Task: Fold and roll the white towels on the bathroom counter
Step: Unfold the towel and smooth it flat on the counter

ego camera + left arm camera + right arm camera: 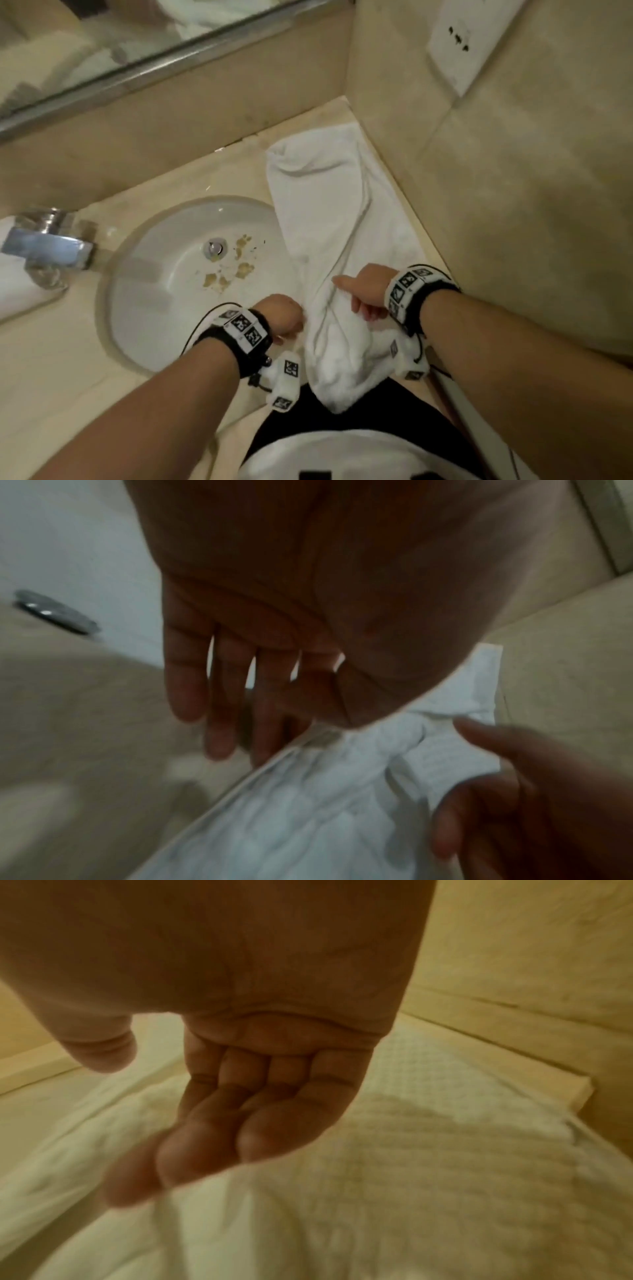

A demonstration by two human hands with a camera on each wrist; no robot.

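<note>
Two hands work at the near edge of the bench (65, 373), where one end of the white towel (329, 219) hangs over toward the person's body. The right hand (368, 291) has its fingers curled under a raised fold of the cloth with the thumb stretched out flat along the top; the right wrist view shows those fingers bent inward close over the weave, so I judge it is gripping the fold, probably to lift that edge and bring it across. The left hand (282, 317) sits just beside the towel's left edge, over the rim of the sink (144, 260); in the left wrist view its fingers (219, 712) hang straight and slightly spread, closing on nothing, with the tips at or just short of the hem. It seems placed to steady or catch that side while the other hand folds.

Beyond the hands the towel runs away as a long, already narrowed strip, lying along the side wall (513, 171) up to the back corner, its far end rumpled. That wall leaves no room on the right, so any fold has to come leftward, and there the open basin, with brownish stains near its drain (215, 247), lies right against the cloth; a loose edge could slip in. Farther left stands the chrome tap (48, 245), and behind it the mirror (102, 44).
</note>
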